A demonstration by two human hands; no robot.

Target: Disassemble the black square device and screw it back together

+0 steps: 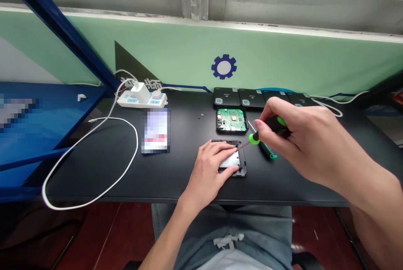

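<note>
Presently right hand (297, 133) grips screwdriver (254, 137), tip at casing (242, 171). Left hand (210, 163) spread open on casing, circuit board (232, 119) beyond.

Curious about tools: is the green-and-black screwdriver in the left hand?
No, the right hand holds the screwdriver pointed at a flat black casing.

There are four closed boxes (226, 97), two hands (209, 159), one circuit board (232, 120) and one held screwdriver (254, 137).
</note>
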